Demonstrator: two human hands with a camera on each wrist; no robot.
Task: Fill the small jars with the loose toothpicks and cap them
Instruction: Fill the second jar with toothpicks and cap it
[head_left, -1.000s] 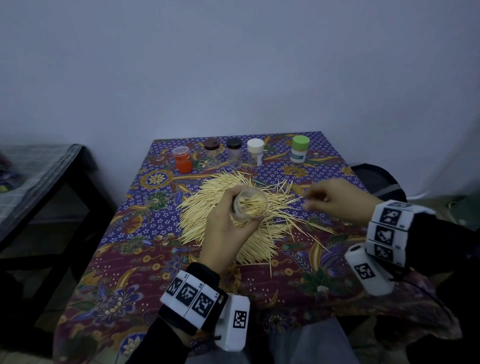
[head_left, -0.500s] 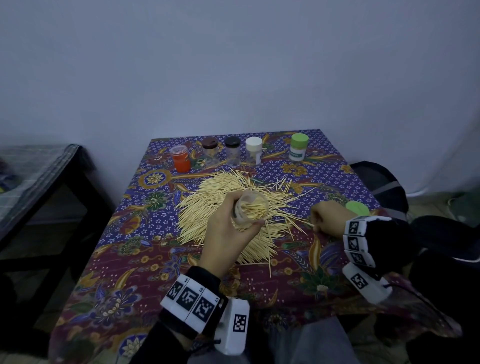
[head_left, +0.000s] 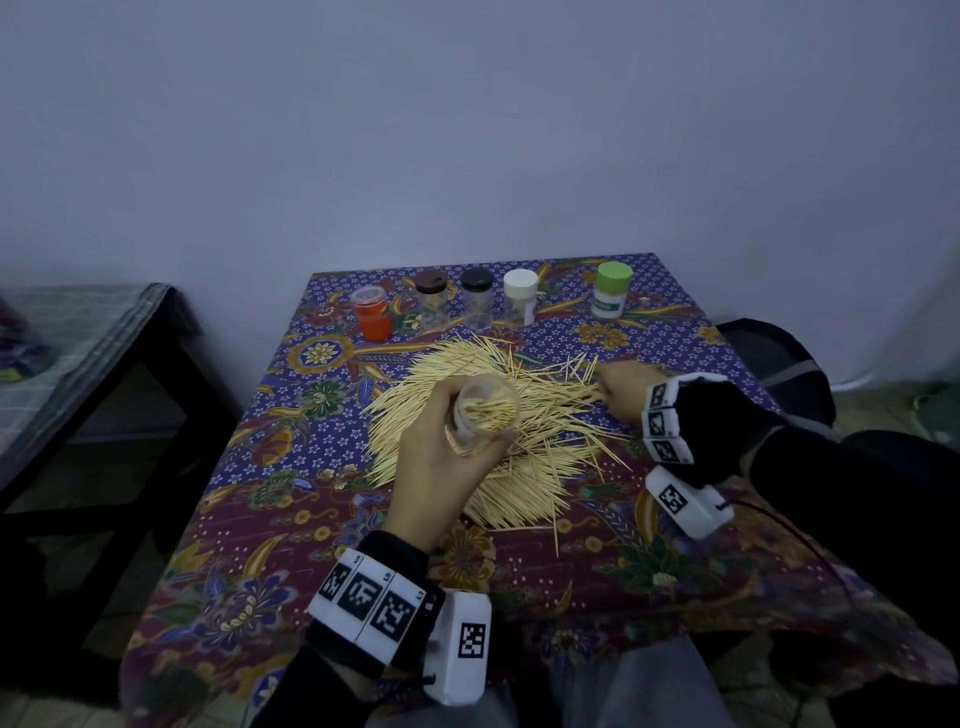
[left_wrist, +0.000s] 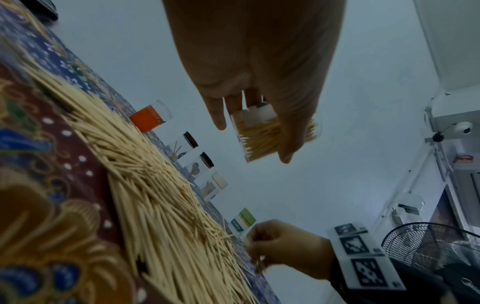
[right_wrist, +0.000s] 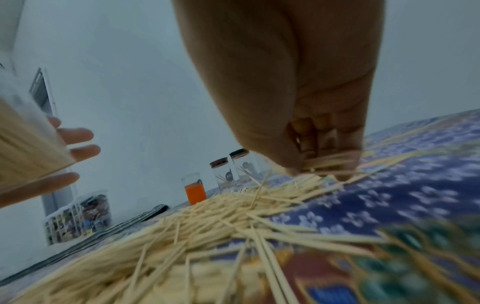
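Toothpicks (right_wrist: 327, 162) pinched, right wrist view only.

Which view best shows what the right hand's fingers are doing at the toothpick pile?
The right wrist view: the right hand pinches a small bunch of toothpicks at the pile's edge. The head view shows only its back, fingers hidden. The left wrist view shows it small and blurred.

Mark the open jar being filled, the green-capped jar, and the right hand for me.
open jar (head_left: 485, 410), head view, on the toothpick-filled mouth.
green-capped jar (head_left: 614, 275), head view, on the green cap.
right hand (head_left: 623, 389), head view, on the back of the hand.
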